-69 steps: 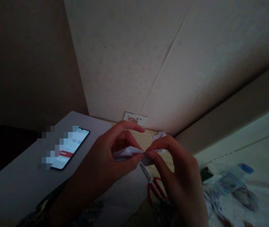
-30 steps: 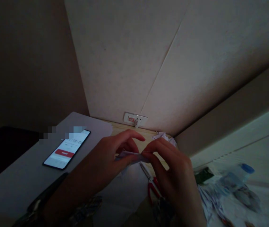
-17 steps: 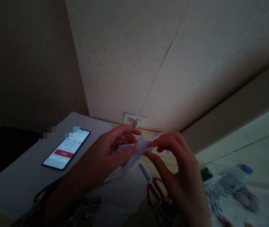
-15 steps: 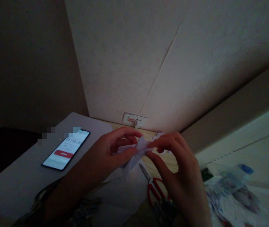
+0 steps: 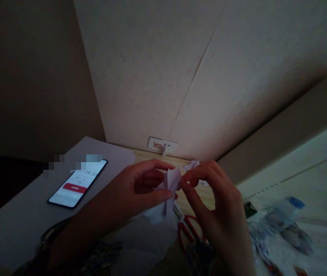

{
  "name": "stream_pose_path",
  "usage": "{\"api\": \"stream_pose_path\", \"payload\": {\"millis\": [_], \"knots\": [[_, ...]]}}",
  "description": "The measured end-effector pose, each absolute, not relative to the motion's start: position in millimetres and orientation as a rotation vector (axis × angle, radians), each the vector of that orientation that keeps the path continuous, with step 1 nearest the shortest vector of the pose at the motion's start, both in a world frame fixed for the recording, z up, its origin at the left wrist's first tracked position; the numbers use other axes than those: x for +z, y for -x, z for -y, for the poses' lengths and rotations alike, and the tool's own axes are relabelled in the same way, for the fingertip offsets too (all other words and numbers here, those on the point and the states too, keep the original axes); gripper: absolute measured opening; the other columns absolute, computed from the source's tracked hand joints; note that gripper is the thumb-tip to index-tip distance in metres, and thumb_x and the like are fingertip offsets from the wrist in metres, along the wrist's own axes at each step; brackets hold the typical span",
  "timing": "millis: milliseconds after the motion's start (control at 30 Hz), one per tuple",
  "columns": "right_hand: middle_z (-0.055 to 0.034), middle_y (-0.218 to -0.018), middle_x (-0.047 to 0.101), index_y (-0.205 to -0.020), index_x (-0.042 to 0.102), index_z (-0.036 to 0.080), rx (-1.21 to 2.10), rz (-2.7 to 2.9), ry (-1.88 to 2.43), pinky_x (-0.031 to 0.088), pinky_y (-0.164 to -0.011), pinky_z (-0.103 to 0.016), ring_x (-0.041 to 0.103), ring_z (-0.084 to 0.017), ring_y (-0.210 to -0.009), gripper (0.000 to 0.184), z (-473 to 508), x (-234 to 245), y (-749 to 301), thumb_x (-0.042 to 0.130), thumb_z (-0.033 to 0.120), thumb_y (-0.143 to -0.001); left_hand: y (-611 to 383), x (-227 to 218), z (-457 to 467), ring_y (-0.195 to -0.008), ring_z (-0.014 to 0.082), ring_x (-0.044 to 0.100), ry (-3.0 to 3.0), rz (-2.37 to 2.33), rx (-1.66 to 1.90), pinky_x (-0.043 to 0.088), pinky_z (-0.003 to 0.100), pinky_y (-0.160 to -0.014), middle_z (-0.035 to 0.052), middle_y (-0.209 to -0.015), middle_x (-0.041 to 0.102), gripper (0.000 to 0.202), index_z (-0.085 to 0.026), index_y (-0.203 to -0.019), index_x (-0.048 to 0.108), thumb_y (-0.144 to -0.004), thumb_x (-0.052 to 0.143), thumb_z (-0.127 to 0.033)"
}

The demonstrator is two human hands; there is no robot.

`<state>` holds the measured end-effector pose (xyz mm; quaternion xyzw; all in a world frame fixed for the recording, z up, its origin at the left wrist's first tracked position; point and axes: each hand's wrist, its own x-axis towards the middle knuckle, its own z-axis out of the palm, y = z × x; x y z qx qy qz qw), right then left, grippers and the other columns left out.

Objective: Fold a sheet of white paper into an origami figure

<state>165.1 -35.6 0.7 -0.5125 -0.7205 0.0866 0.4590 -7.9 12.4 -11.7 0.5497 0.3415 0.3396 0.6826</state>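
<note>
A small piece of folded white paper [image 5: 170, 184] is held up in front of me between both hands. My left hand [image 5: 131, 195] pinches its left side with thumb and fingers. From the right, my right hand [image 5: 213, 207] pinches its upper right edge with thumb and forefinger. The paper stands roughly upright, with a flap hanging down below it. Under my hands lie red-handled scissors [image 5: 188, 226] on the wooden surface.
A lit phone [image 5: 77, 183] lies on a grey sheet [image 5: 22, 222] at the left. A wall socket [image 5: 162, 145] sits at the base of the wall. Another folded paper [image 5: 191, 165] lies behind my right hand. A plastic bottle [image 5: 281, 212] and clutter lie at the right.
The paper, held flat between my fingertips earlier, has been opened up and turned to stand more upright. Both hands kept their pinch and shifted only slightly.
</note>
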Motion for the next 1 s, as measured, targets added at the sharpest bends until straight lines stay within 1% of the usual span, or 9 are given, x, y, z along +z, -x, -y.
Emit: {"api": "stream_pose_path", "payload": {"millis": [67,200,267,400,467,667,733,867,1000], "knots": [[0.0055,-0.079,0.060,-0.079,0.059,0.021,0.218,1.779,1.265,0.044,-0.066,-0.017,0.057,-0.007,-0.074,0.016,36.1,1.3,-164.4,0.062,0.006,-0.085,7.4,-10.8,-11.3,-0.086,0.0172,0.075,-1.203,-0.738,0.737,0.056,0.022,-0.073,-0.0024,-0.091,0.080,0.032,-0.025,-0.101,0.069,-0.071,0.080,-0.020],[0.0072,-0.076,0.061,-0.079,0.058,0.022,0.273,1.784,1.233,0.044,-0.066,-0.016,0.058,-0.006,-0.072,0.018,37.5,2.4,-163.9,0.060,0.005,-0.086,6.8,-11.0,-14.1,-0.078,0.0148,0.076,-1.162,-0.729,0.754,0.055,0.019,-0.069,-0.0040,-0.080,0.080,0.018,-0.023,-0.091,0.072,-0.074,0.076,-0.019],[0.0081,-0.076,0.062,-0.078,0.057,0.022,0.306,1.791,1.208,0.044,-0.067,-0.016,0.058,-0.006,-0.073,0.020,37.7,2.6,-164.2,0.060,0.005,-0.086,7.5,-11.9,-15.8,-0.076,0.0144,0.076,-1.146,-0.708,0.759,0.055,0.018,-0.068,-0.0045,-0.077,0.080,0.015,-0.023,-0.088,0.073,-0.074,0.074,-0.017],[0.0089,-0.080,0.063,-0.080,0.057,0.024,0.345,1.825,1.146,0.045,-0.071,-0.017,0.059,-0.006,-0.077,0.020,37.0,1.9,-166.6,0.060,0.006,-0.089,9.6,-13.4,-17.3,-0.074,0.0119,0.076,-1.092,-0.602,0.732,0.053,0.016,-0.067,-0.0063,-0.076,0.081,0.016,-0.025,-0.086,0.075,-0.076,0.073,-0.013],[0.0085,-0.082,0.064,-0.083,0.058,0.025,0.348,1.840,1.119,0.045,-0.074,-0.018,0.060,-0.007,-0.081,0.019,37.7,1.1,-168.7,0.061,0.008,-0.090,10.2,-13.7,-17.8,-0.074,0.0114,0.076,-1.073,-0.585,0.709,0.053,0.015,-0.067,-0.0059,-0.076,0.081,0.016,-0.025,-0.085,0.076,-0.075,0.074,-0.011],[0.0051,-0.089,0.064,-0.089,0.063,0.027,0.339,1.847,1.071,0.045,-0.084,-0.022,0.060,-0.011,-0.094,0.013,41.9,-1.2,-175.1,0.061,0.015,-0.094,9.7,-14.4,-17.7,-0.072,0.0105,0.074,-1.035,-0.497,0.659,0.054,0.016,-0.070,-0.0046,-0.078,0.081,0.013,-0.023,-0.085,0.076,-0.077,0.076,-0.013],[0.0043,-0.093,0.063,-0.090,0.063,0.027,0.332,1.858,1.072,0.045,-0.084,-0.022,0.060,-0.011,-0.095,0.012,41.1,-1.2,-175.9,0.061,0.015,-0.095,9.4,-15.1,-17.8,-0.073,0.0100,0.074,-1.029,-0.479,0.660,0.054,0.016,-0.071,-0.0047,-0.079,0.081,0.014,-0.023,-0.087,0.076,-0.079,0.075,-0.012],[0.0050,-0.095,0.059,-0.093,0.062,0.026,0.328,1.920,1.089,0.045,-0.079,-0.019,0.058,-0.009,-0.090,0.014,39.1,0.2,-175.7,0.062,0.012,-0.092,9.5,-16.2,-19.1,-0.075,0.0093,0.074,-1.050,-0.513,0.685,0.053,0.013,-0.068,-0.0053,-0.079,0.081,0.018,-0.024,-0.090,0.076,-0.077,0.077,-0.011],[0.0056,-0.096,0.055,-0.096,0.062,0.027,0.316,1.955,1.153,0.044,-0.081,-0.017,0.056,-0.008,-0.090,0.019,41.4,1.9,-175.1,0.063,0.009,-0.090,9.9,-14.6,-17.9,-0.077,0.0092,0.075,-1.061,-0.555,0.691,0.051,0.012,-0.065,-0.0083,-0.077,0.080,0.020,-0.025,-0.086,0.075,-0.074,0.079,-0.009]]}}
